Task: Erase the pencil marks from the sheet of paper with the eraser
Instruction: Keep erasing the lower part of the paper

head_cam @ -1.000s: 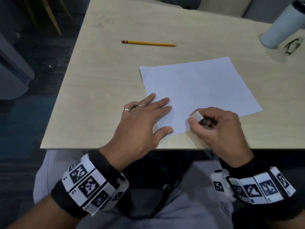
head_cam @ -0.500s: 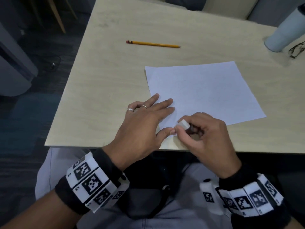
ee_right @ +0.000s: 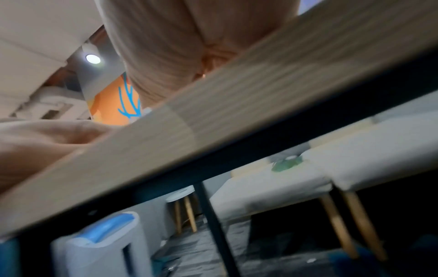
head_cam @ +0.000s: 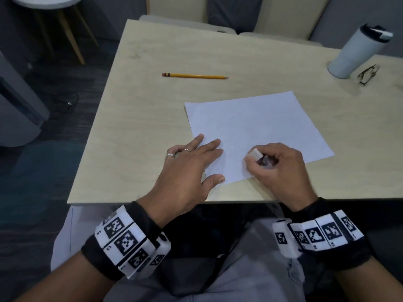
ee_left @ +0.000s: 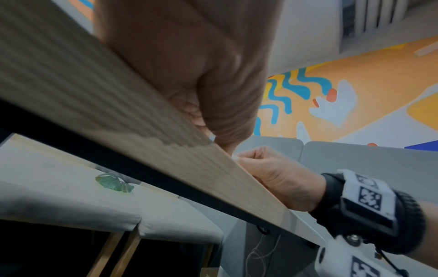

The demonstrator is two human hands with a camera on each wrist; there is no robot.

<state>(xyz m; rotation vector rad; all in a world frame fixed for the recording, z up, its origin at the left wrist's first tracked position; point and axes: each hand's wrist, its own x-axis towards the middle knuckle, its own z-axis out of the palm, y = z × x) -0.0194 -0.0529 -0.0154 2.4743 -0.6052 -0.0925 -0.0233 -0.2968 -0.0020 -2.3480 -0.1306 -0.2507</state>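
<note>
A white sheet of paper (head_cam: pixel 257 129) lies on the light wooden table (head_cam: pixel 152 118), with only faint marks showing on it. My left hand (head_cam: pixel 192 166) lies flat with straight fingers on the sheet's near left corner and holds it down. My right hand (head_cam: pixel 274 164) pinches a small white eraser (head_cam: pixel 255 154) between thumb and curled fingers, its tip down on the paper near the front edge. The left wrist view shows my left hand (ee_left: pixel 213 90) on the table edge (ee_left: pixel 147 135) and my right hand (ee_left: pixel 279 176) beyond. The right wrist view shows only my right hand's heel (ee_right: pixel 161 56).
A yellow pencil (head_cam: pixel 195 76) lies on the table beyond the sheet. At the far right stand a white tumbler (head_cam: pixel 357 55) and a pair of folded glasses (head_cam: pixel 368 74). Pale cushioned seats (head_cam: pixel 283 16) line the far side; a stool (head_cam: pixel 54 22) stands at the far left.
My right hand slid the eraser left to the left thumb, then back right along the sheet's near edge. The left hand stayed on the corner. The head view tilted up.
</note>
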